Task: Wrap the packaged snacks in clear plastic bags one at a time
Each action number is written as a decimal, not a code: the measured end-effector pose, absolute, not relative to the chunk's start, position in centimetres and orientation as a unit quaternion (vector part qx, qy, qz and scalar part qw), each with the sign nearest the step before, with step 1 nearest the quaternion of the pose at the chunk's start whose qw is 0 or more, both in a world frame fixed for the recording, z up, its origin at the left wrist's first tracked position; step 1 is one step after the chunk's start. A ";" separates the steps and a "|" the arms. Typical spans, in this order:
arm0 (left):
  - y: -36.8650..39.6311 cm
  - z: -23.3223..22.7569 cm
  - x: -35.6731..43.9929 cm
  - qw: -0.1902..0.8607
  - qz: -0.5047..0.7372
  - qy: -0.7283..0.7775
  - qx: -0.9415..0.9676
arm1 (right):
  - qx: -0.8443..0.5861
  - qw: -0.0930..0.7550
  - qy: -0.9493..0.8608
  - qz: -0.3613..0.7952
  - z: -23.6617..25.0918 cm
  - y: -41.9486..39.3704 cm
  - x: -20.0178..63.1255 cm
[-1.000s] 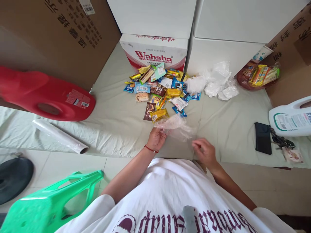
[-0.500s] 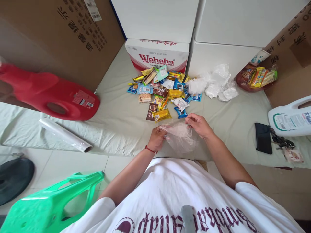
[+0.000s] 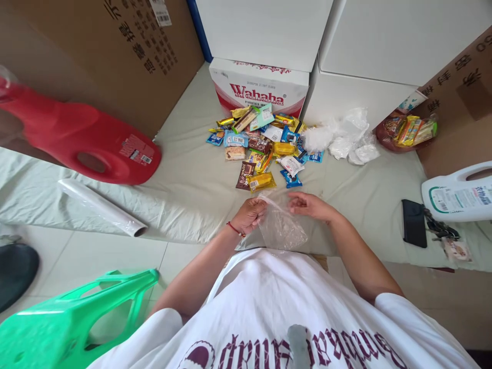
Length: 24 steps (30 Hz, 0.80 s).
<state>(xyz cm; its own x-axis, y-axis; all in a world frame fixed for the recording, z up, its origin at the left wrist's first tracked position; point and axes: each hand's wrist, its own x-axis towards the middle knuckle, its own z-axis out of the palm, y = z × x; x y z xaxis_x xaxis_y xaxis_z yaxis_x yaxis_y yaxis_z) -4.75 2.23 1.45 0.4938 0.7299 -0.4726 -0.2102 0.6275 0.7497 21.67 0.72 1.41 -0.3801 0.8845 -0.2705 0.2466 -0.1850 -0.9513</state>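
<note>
My left hand [image 3: 250,214] is closed on the upper edge of a clear plastic bag [image 3: 282,228], which hangs down in front of my shirt. Beside the bag's right side is my right hand [image 3: 307,205], its fingers stretched out and slightly apart, with nothing visible in them. Just beyond both hands lies a pile of small wrapped snacks. Nearest are a yellow-wrapped snack [image 3: 262,181], a brown cocoa packet [image 3: 244,175] and a blue packet [image 3: 291,179]. Crumpled clear plastic bags [image 3: 349,134] lie to the right of the pile.
A Wahaba carton [image 3: 259,87] stands behind the snacks. On the left lie a red jug [image 3: 88,138] and a plastic-wrapped roll [image 3: 102,207]. To the right are a snack-filled bowl [image 3: 407,132], a white bottle [image 3: 457,192], a phone [image 3: 414,223] and keys. A green stool [image 3: 80,312] stands on the floor.
My right hand has let go of the bag's edge and its fingers have straightened. The bag now hangs from my left hand alone. The view has shifted slightly.
</note>
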 end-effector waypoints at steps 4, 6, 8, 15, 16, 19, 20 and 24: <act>3.2 1.3 -5.8 0.807 0.247 0.410 0.345 | -0.530 0.289 -0.531 0.595 1.9 1.7 21.9; 4.2 1.3 -6.6 0.809 0.205 0.410 0.369 | -0.543 0.323 -0.503 0.589 3.3 2.3 23.0; 5.4 1.4 -7.2 0.796 0.183 0.419 0.395 | -0.540 0.327 -0.472 0.615 5.0 2.6 23.9; 3.0 4.8 -6.7 0.405 0.421 0.590 0.558 | -0.524 0.398 -0.326 0.678 8.5 0.8 21.1; 1.8 5.4 -6.2 0.401 0.432 0.572 0.571 | -0.526 0.406 -0.320 0.675 8.6 0.4 20.1; -1.4 6.3 -4.1 0.544 0.406 0.470 0.564 | -0.543 0.418 -0.347 0.641 8.4 -0.8 17.2; -2.0 6.3 -3.4 0.605 0.400 0.439 0.530 | -0.552 0.422 -0.377 0.613 8.2 -1.2 16.3; -2.8 6.0 -1.1 0.748 0.419 0.366 0.361 | -0.569 0.375 -0.594 0.427 7.3 -2.8 13.4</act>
